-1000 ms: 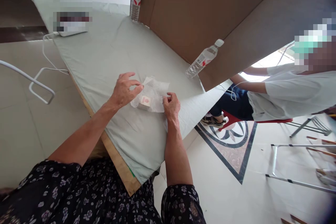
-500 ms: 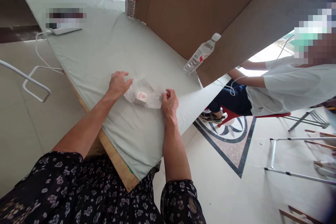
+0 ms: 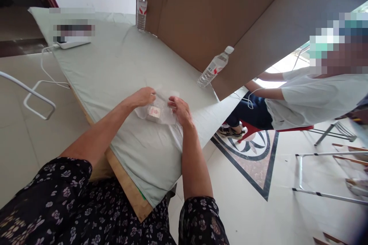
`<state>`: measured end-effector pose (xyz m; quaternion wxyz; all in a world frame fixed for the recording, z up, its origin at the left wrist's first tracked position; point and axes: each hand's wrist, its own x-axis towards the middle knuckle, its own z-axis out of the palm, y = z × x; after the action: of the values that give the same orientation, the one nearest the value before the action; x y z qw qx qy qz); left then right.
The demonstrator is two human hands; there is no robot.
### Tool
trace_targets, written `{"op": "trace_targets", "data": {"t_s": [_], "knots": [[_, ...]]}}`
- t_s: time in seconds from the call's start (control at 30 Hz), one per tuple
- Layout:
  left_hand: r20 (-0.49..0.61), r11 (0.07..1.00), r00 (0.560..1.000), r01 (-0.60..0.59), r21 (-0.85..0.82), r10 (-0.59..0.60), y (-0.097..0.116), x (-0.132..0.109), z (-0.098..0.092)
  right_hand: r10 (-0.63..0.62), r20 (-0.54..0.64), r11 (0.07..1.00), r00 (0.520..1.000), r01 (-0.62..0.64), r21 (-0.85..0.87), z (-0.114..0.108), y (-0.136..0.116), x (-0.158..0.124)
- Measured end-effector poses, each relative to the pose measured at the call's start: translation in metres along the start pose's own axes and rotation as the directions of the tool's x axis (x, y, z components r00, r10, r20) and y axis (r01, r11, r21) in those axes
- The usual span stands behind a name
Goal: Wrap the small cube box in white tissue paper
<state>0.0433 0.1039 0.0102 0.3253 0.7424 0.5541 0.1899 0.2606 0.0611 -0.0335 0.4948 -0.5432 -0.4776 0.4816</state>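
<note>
On the cloth-covered table (image 3: 94,72) lies a small pale box (image 3: 153,112) with reddish print, resting on a crumpled sheet of clear plastic wrap (image 3: 167,115). My left hand (image 3: 144,97) is at the far left edge of the sheet, just beyond the box, with its fingers curled closed on the plastic. Across from it, my right hand (image 3: 181,111) has its bent fingers and thumb on the sheet's right side. Part of the plastic's edge is hidden by my fingers.
A large cardboard panel (image 3: 198,19) stands at the back right, with an upright water bottle (image 3: 142,9) and a tilted one (image 3: 214,67) against it. A white power strip (image 3: 74,43) lies far left. A seated person (image 3: 313,99) is beyond the panel.
My left hand has moved right and come over the plastic's far edge. My right hand has shifted slightly left, so the hands are closer together. The box stays on the sheet.
</note>
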Motion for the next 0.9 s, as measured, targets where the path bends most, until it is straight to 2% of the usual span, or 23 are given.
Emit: {"op": "trace_targets", "data": {"t_s": [0.07,0.17,0.27,0.4,0.5,0.57,0.6,0.67,0.7,0.73,0.77,0.83,0.9], "knots": [[-0.028,0.988,0.989,0.145,-0.043,-0.146,-0.011,0.002,-0.002,0.085,-0.061,0.992,0.995,-0.078,0.099,-0.003,0.010,0.009],[-0.069,0.972,0.974,0.205,-0.113,-0.214,-0.025,-0.009,-0.005,0.075,-0.071,0.984,0.995,-0.063,0.167,-0.007,0.021,0.010],[-0.166,0.986,0.977,0.113,-0.125,-0.133,-0.030,-0.025,-0.005,0.020,0.002,0.992,1.000,-0.020,0.126,-0.008,0.021,0.005],[-0.105,0.998,0.994,-0.017,-0.061,0.010,-0.025,-0.041,-0.002,-0.035,0.104,0.997,0.994,0.028,0.070,-0.008,0.004,-0.009],[-0.094,0.988,0.993,-0.088,-0.124,0.076,-0.022,-0.059,-0.006,-0.098,0.196,0.995,0.976,0.092,0.041,-0.013,-0.015,-0.033],[-0.038,0.962,0.992,-0.125,-0.241,0.120,-0.024,-0.075,-0.012,-0.128,0.320,0.992,0.939,0.127,0.025,-0.018,-0.025,-0.056],[0.023,0.955,0.991,-0.121,-0.269,0.132,-0.025,-0.082,-0.014,-0.109,0.425,0.993,0.898,0.121,-0.001,-0.021,-0.028,-0.068],[0.153,0.978,0.981,-0.093,-0.186,0.123,-0.028,-0.095,-0.016,-0.008,0.635,0.991,0.773,0.090,-0.096,-0.023,-0.029,-0.089],[0.181,0.991,0.978,-0.082,-0.109,0.100,-0.029,-0.099,-0.015,0.046,0.690,0.983,0.722,0.089,-0.159,-0.023,-0.028,-0.097],[0.175,0.996,0.980,-0.087,-0.022,0.090,-0.030,-0.102,-0.012,0.085,0.706,0.972,0.704,0.098,-0.215,-0.022,-0.026,-0.102],[0.141,0.992,0.985,-0.111,0.057,0.102,-0.030,-0.104,-0.008,0.102,0.682,0.959,0.724,0.110,-0.260,-0.021,-0.024,-0.105],[0.057,0.965,0.980,-0.196,0.172,0.189,-0.029,-0.105,0.001,0.059,0.545,0.936,0.837,0.143,-0.321,-0.016,-0.022,-0.103],[0.046,0.934,0.963,-0.270,0.234,0.266,-0.030,-0.105,0.010,-0.057,0.356,0.903,0.933,0.201,-0.379,-0.007,-0.021,-0.095]]}}
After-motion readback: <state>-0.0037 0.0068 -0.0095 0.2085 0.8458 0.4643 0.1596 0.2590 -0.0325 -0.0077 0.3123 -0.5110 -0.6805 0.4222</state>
